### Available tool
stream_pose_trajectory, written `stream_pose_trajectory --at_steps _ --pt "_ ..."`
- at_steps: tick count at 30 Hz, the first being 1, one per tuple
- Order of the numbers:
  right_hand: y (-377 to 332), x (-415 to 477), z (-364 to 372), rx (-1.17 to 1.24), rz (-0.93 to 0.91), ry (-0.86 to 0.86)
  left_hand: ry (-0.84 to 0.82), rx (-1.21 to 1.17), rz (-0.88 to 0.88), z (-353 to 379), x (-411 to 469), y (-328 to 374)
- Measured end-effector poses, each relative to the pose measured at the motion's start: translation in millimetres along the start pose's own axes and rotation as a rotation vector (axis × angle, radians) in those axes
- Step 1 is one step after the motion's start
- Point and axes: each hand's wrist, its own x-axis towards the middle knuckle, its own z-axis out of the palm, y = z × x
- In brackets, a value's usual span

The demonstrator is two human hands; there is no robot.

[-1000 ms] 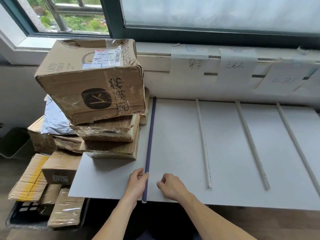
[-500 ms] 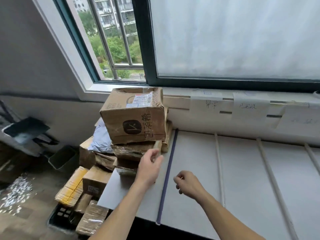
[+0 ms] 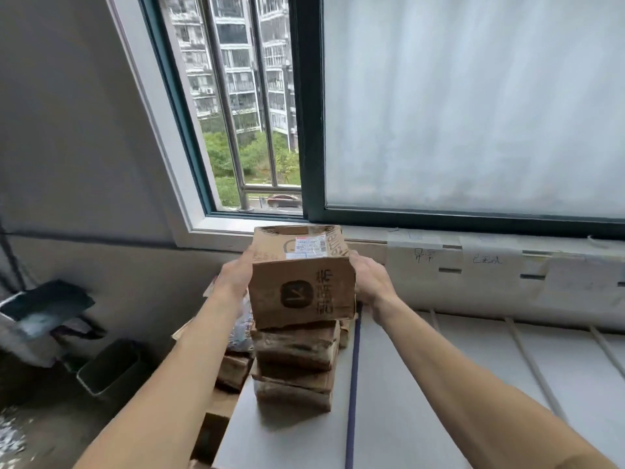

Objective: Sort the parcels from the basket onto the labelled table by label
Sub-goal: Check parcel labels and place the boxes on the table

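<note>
Both hands are on the top cardboard box (image 3: 301,286): left hand (image 3: 236,275) grips its left face, right hand (image 3: 370,282) grips its right face, fingers reaching toward the back edges. We read this as a two-sided clamp because the box looks too wide and bulky for one hand

The box sits on, or just off, a stack of flat parcels (image 3: 296,346) in the leftmost lane of the surface (image 3: 422,384). We can't tell whether there's any gap under it. Its shipping label (image 3: 309,247) faces up towards the camera, so we'd guess the hold is also for reading it, but the print is too small for us

Lanes: a purple strip (image 3: 353,384) runs just beside the stack's right edge, and white rods (image 3: 531,360) split the surface further right. Paper labels (image 3: 424,255) taped to the wall behind mark the lanes, handwriting not legible to us

Room: a lift and swing to the right, over the strip and rods, looks open to us. The left is tighter: a grey mailer (image 3: 241,330) and more cartons (image 3: 233,367) butt against the stack past the surface's left edge

Risk, as we see it: the stack underneath is narrow and uneven, so we'd lift straight up before going sideways, otherwise the flat parcels may get dragged over the strip or off the near edge
</note>
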Motion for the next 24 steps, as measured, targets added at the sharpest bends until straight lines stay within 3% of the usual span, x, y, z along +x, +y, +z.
stream_pose_trajectory --at_steps 3,7,13,24 --pt "-16 -7 15 0.076 0.04 0.05 -0.012 -0.033 0.038 2 -4 6" --pt "-41 -30 12 0.213 -0.116 0.234 0.02 -0.183 0.24 1 -27 30" --pt "-69 -57 4 0.213 -0.374 0.437 -0.028 -0.351 0.485 2 -60 71" --pt "-71 -86 -35 0.29 -0.459 0.56 -0.109 -0.368 0.48 30 -82 66"
